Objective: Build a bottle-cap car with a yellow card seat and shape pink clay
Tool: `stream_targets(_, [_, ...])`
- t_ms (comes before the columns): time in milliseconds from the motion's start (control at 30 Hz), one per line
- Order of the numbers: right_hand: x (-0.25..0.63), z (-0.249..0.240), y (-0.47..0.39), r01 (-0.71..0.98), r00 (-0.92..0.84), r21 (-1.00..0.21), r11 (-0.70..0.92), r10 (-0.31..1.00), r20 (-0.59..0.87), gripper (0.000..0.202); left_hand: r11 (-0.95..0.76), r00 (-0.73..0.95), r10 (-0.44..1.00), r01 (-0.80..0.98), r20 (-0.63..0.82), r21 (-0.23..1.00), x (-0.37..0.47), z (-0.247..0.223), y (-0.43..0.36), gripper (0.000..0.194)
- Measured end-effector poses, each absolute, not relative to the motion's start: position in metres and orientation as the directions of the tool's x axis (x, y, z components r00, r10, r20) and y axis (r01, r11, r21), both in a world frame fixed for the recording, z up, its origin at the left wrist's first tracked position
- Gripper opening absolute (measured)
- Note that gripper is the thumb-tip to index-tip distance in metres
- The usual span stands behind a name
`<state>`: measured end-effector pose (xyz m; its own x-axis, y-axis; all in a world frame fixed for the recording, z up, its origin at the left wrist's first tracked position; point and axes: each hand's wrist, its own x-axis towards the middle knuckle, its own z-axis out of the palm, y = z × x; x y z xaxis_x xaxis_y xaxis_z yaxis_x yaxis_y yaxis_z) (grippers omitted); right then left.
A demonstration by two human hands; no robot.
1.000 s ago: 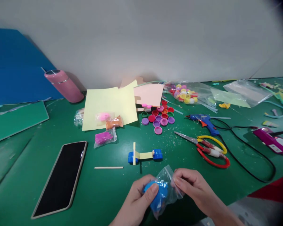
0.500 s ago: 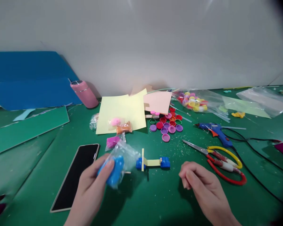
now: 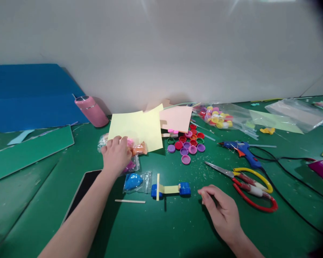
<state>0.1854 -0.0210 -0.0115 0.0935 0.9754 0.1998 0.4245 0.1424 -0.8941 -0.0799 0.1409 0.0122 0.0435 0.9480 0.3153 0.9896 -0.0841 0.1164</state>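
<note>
My left hand reaches over several small packets at the sheet's near left corner; its fingers are bent, apart, and partly hide a pink packet and a magenta one. Beside them is an orange packet. A blue clay packet lies flat nearer me. To its right stands a small model with blue caps at both ends, a pale strip between and a thin upright stick. My right hand is closed in a pinch to the model's right; whatever its fingertips hold is hidden.
A thin white stick and a phone lie near my left arm. Coloured caps cluster ahead. Rightward are scissors and a blue glue gun with a cable. A pink bottle leans by the wall.
My left hand has let go of the blue clay packet, now on the table, and moved forward to the other packets. My right hand stays pinched, nearly in place.
</note>
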Motion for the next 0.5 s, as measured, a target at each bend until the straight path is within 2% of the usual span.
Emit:
stream_targets(133, [0.187,-0.015,-0.019,0.456,0.116,-0.873,0.174,0.961,0.252,0.014,-0.094,0.038,0.96,0.977,0.278,0.192,-0.093,0.012,0.169,0.015])
stream_targets(233, [0.188,-0.017,-0.019,0.453,0.112,-0.867,0.206,0.952,0.285,0.013,-0.04,-0.062,0.948,0.95,0.313,0.308,-0.099,0.019,0.168,0.015])
stream_targets(367, [0.188,-0.018,-0.019,0.43,0.11,-0.878,0.211,0.953,0.282,0.013,0.011,-0.245,0.903,0.834,0.353,0.552,-0.101,0.038,0.137,0.015])
stream_targets(433, [0.187,-0.019,-0.02,0.418,0.112,-0.886,0.199,0.957,0.267,0.013,0.026,-0.321,0.9,0.717,0.296,0.697,-0.097,0.043,0.111,0.016])
stream_targets(500, [0.187,-0.019,-0.021,0.408,0.115,-0.895,0.179,0.963,0.246,0.012,0.037,-0.316,0.933,0.561,0.173,0.827,-0.091,0.041,0.083,0.016])
